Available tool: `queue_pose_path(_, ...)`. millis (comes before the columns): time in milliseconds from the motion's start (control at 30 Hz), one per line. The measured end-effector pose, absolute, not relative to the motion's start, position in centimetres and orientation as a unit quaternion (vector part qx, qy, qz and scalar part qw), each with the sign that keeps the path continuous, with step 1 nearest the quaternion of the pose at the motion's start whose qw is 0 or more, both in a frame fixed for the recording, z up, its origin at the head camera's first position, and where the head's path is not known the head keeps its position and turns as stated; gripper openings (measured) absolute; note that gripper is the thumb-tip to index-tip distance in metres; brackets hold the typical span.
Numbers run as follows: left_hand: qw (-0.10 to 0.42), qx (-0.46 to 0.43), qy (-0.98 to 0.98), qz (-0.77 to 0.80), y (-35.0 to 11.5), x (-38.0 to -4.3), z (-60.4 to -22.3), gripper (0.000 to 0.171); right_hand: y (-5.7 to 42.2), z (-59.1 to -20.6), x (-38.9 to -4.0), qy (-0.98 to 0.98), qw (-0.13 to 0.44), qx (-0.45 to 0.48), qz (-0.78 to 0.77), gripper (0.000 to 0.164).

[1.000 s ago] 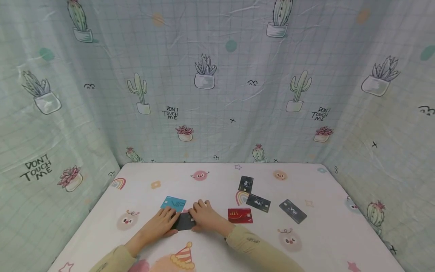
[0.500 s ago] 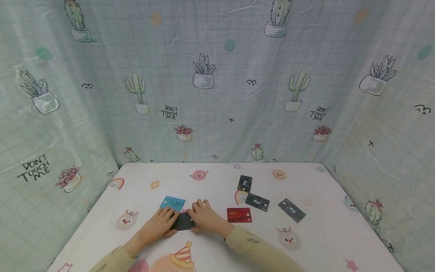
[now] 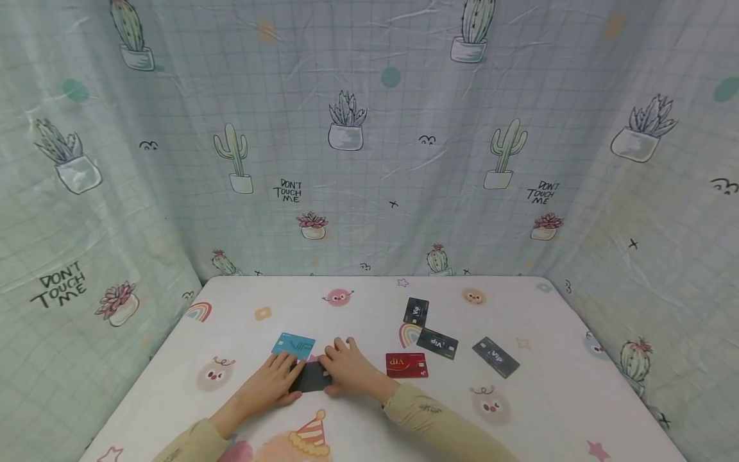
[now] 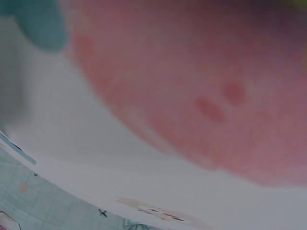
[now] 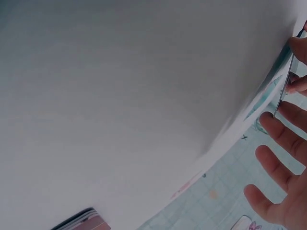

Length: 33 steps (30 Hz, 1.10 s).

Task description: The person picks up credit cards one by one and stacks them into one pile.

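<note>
In the head view, a black card (image 3: 312,377) lies between my two hands near the table's left-centre. My left hand (image 3: 267,385) holds its left end, fingers over the top and thumb at the near side. At the right end, my right hand (image 3: 349,371) grips the card between thumb and fingers. The right wrist view shows the card edge-on (image 5: 283,93) at the fingertips, with other fingers spread apart from it. Just beyond the left fingertips lies a blue VIP card (image 3: 295,344). The left wrist view shows neither the card nor clear fingers.
A red VIP card (image 3: 407,365) lies right of my right hand; the right wrist view shows layered edges beneath a red card (image 5: 86,221). Three dark VIP cards lie farther right: one upright (image 3: 416,311), one slanted (image 3: 437,343), one rightmost (image 3: 496,357). Patterned curtains surround the white table (image 3: 358,321).
</note>
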State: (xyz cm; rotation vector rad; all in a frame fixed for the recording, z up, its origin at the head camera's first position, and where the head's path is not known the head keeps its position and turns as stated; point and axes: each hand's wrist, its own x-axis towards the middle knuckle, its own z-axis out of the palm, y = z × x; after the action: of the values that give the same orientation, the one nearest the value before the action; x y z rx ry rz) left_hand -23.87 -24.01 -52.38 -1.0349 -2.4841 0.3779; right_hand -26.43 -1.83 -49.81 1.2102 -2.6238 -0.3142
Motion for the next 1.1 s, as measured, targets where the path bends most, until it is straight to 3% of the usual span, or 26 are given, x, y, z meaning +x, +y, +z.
queue_pose_path(700, 0.192, -0.394, -0.894, 0.094, -23.1, -23.7, -51.8, 0.058, -0.4, -49.5, -26.1, -0.904, 0.100, 0.406, -0.087, 0.053)
queue_pose_path(1100, 0.233, -0.419, -0.874, 0.077, -22.4, -23.5, -52.0, 0.058, 0.7, -49.6, -25.5, -0.906, 0.103, 0.404, -0.076, 0.054)
